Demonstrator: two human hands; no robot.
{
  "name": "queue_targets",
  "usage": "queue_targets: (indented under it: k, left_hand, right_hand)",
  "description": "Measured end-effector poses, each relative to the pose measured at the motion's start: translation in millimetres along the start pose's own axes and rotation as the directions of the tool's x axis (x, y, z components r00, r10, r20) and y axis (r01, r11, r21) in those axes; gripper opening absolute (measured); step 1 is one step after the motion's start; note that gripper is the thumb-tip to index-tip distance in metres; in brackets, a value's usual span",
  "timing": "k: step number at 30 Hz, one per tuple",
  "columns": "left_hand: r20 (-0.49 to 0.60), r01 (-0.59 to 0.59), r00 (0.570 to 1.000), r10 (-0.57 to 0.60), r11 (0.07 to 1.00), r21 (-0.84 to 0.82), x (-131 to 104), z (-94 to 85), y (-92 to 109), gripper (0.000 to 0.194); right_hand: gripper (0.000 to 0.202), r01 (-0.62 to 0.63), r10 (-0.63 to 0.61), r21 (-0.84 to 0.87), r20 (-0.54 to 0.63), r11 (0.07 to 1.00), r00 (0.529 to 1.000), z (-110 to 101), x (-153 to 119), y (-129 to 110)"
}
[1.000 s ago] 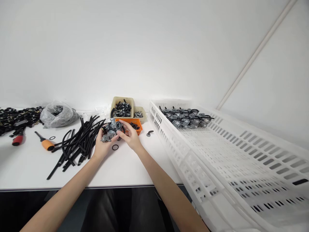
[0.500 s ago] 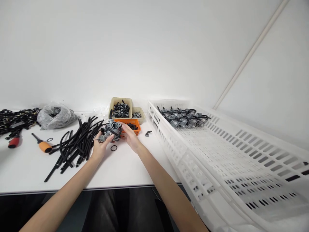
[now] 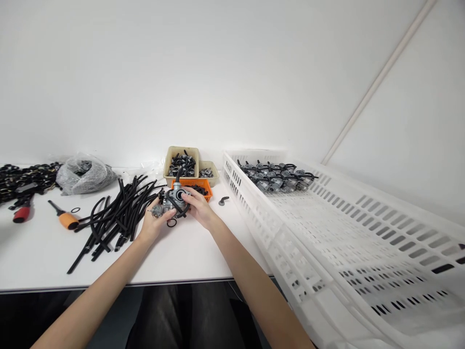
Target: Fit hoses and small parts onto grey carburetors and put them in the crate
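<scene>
A grey metal carburetor (image 3: 170, 199) with black hoses is held above the white table between my two hands. My left hand (image 3: 152, 224) grips its left and lower side, thumb across the front. On the right side, my right hand (image 3: 199, 207) is closed on it, with the thumb by the round bore. Some fingers of both hands are hidden behind the body. Just below it, a black O-ring (image 3: 172, 222) lies on the table. Behind stands an orange basket (image 3: 209, 190) of small black parts, partly covered by the carburetor and my right hand.
Loose black hoses (image 3: 116, 218) lie left, beside an orange-handled tool (image 3: 68, 221) and a red-handled one (image 3: 22, 214). A plastic bag (image 3: 85, 174) and beige bins (image 3: 196, 165) stand behind. A small elbow part (image 3: 223, 200) lies near the white crate (image 3: 261, 218) holding several carburetors (image 3: 279, 178).
Both hands have moved the carburetor slightly right and turned it a little. My right thumb has shifted onto the bore's edge.
</scene>
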State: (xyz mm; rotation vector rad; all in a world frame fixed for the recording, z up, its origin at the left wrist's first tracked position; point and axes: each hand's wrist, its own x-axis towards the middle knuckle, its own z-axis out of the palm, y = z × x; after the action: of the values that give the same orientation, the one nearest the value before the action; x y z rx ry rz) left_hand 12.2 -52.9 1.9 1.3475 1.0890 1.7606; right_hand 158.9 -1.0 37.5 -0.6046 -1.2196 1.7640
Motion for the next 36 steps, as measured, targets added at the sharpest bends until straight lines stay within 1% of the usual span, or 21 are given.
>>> queue_targets:
  k: [3, 6, 7, 9, 12, 14, 17, 20, 22, 24, 26, 28, 31, 34, 36]
  left_hand:
    - [-0.013, -0.009, 1.000, 0.009, 1.000, -0.002, 2, -0.6, -6, 0.040]
    - [-0.012, 0.009, 1.000, -0.008, 0.999, 0.043, 6, -1.4, -13, 0.042]
    - [-0.017, 0.006, 1.000, -0.005, 0.998, 0.062, 7, -1.6, -16, 0.044]
    - [-0.022, 0.022, 1.000, -0.021, 0.998, 0.060, 9, -1.7, -18, 0.056]
    - [-0.035, 0.065, 0.997, -0.065, 0.998, 0.013, 10, -0.5, -14, 0.076]
    - [-0.033, 0.076, 0.997, -0.076, 0.997, -0.006, 9, 1.0, -9, 0.079]
    - [0.016, 0.092, 0.996, -0.092, 0.996, -0.019, 8, 2.3, -5, 0.082]
    - [0.096, 0.122, 0.989, -0.113, 0.988, -0.099, 7, 1.2, -7, 0.081]
    - [0.128, 0.148, 0.983, -0.129, 0.978, -0.150, 7, -0.5, -9, 0.078]
    - [0.124, 0.164, 0.982, -0.145, 0.974, -0.154, 8, -2.3, -11, 0.074]
    - [0.094, 0.157, 0.985, -0.146, 0.981, -0.117, 10, -3.4, -14, 0.070]
    - [0.074, 0.133, 0.989, -0.129, 0.989, -0.062, 12, -3.8, -16, 0.063]
    - [0.072, 0.094, 0.993, -0.094, 0.996, -0.005, 13, -3.1, -18, 0.054]
    - [0.067, 0.082, 0.994, -0.082, 0.997, 0.002, 13, -1.9, -18, 0.052]
    - [0.061, 0.082, 0.995, -0.083, 0.997, 0.011, 12, -1.3, -16, 0.053]
  right_hand:
    - [0.047, 0.033, -0.034, -0.021, -0.014, 0.999, 0.999, -2, 1, 1]
    - [0.049, 0.075, -0.075, -0.023, -0.008, 0.997, 0.997, -5, 3, 2]
    - [0.049, 0.091, -0.091, -0.024, -0.014, 0.996, 0.996, -5, 3, 2]
    - [0.048, 0.132, -0.134, -0.036, -0.043, 0.991, 0.990, -6, 4, 2]
    - [0.049, 0.208, -0.214, -0.082, -0.075, 0.975, 0.974, -6, 4, 1]
    - [0.050, 0.244, -0.255, -0.120, -0.081, 0.962, 0.964, -6, 5, 1]
    - [0.052, 0.270, -0.289, -0.167, -0.104, 0.948, 0.952, -7, 6, 1]
    - [0.052, 0.281, -0.307, -0.190, -0.123, 0.941, 0.944, -8, 8, 2]
    - [0.053, 0.281, -0.310, -0.206, -0.122, 0.937, 0.943, -8, 7, 2]
    - [0.054, 0.270, -0.300, -0.235, -0.102, 0.934, 0.949, -7, 6, 1]
    - [0.060, 0.253, -0.275, -0.264, -0.053, 0.931, 0.960, -6, 4, 1]
    - [0.066, 0.237, -0.244, -0.274, 0.007, 0.932, 0.970, -4, 1, 0]
    - [0.066, 0.213, -0.205, -0.266, 0.058, 0.940, 0.977, -3, -1, 0]
    - [0.064, 0.195, -0.179, -0.275, 0.083, 0.941, 0.980, -4, -2, 0]
    - [0.065, 0.184, -0.156, -0.279, 0.121, 0.943, 0.980, -5, -2, 0]
